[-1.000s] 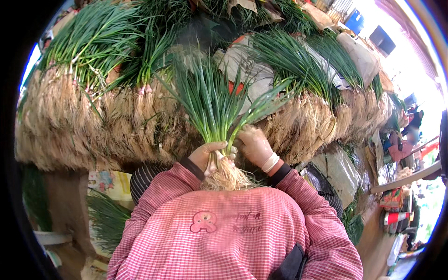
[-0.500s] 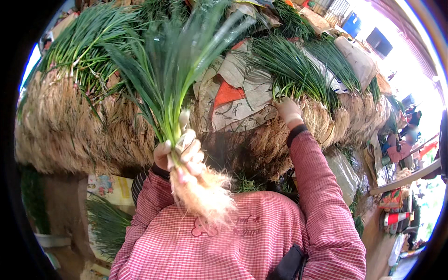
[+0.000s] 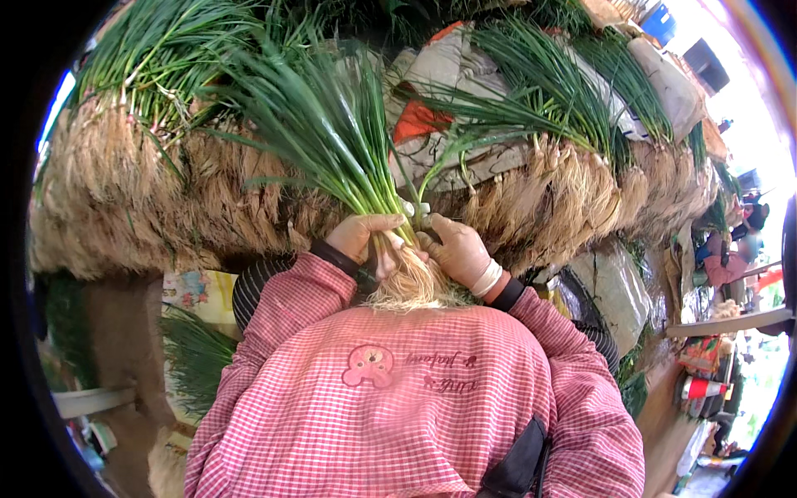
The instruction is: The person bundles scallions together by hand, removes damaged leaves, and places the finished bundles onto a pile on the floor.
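Close before my chest, my left hand (image 3: 363, 236) is closed around a bunch of green garlic (image 3: 349, 141), leaves fanning up and away, pale roots (image 3: 411, 284) hanging toward me. Its thumb lies across the stems just above the pinkish bulbs. Right beside it, my right hand (image 3: 461, 251), in a thin pale glove, pinches a few more stalks (image 3: 440, 170) at the bunch's edge; their leaves lean to the right. Its fingertips are partly hidden behind the stems and roots.
A long heap of green garlic (image 3: 178, 195), roots toward me, spans the far side. A pale torn sack (image 3: 465, 162) with an orange patch lies amid it. More bunches (image 3: 573, 191) lie right. Loose greens (image 3: 195, 361) lie low left. A person (image 3: 729, 257) sits far right.
My right hand has come back from the right-hand heap to the bunch, with a few stalks in it. The bunch in my left hand has moved right and tilted leftward.
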